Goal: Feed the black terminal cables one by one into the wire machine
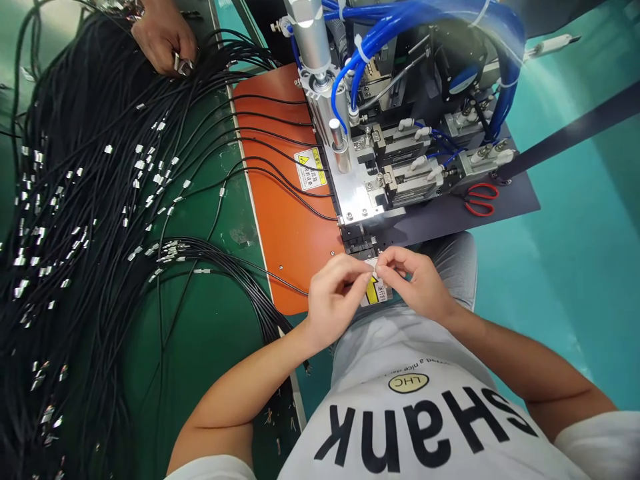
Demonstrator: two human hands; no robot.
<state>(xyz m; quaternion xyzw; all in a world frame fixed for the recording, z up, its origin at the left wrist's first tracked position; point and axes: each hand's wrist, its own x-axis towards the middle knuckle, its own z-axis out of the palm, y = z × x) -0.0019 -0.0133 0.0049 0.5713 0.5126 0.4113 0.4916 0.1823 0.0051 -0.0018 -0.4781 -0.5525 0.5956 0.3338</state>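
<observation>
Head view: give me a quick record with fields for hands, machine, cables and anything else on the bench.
left hand: fingers pinched together at the machine's front edge, by a yellow arrow label
right hand: fingertips meeting the left, on something small and pale; unclear what
machine: metal fixture with blue hoses, on an orange mat
cables: black pile with metal ends, left on the green table
other: red scissors; another person's hand on the cables, top left

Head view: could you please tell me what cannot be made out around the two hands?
- What the left hand and right hand pinch: hidden by fingers.
- Yellow label: mostly covered by both hands, print too small.
- Another person's hand: cut off by the top edge.
- Cables: ends run past the left edge.
</observation>
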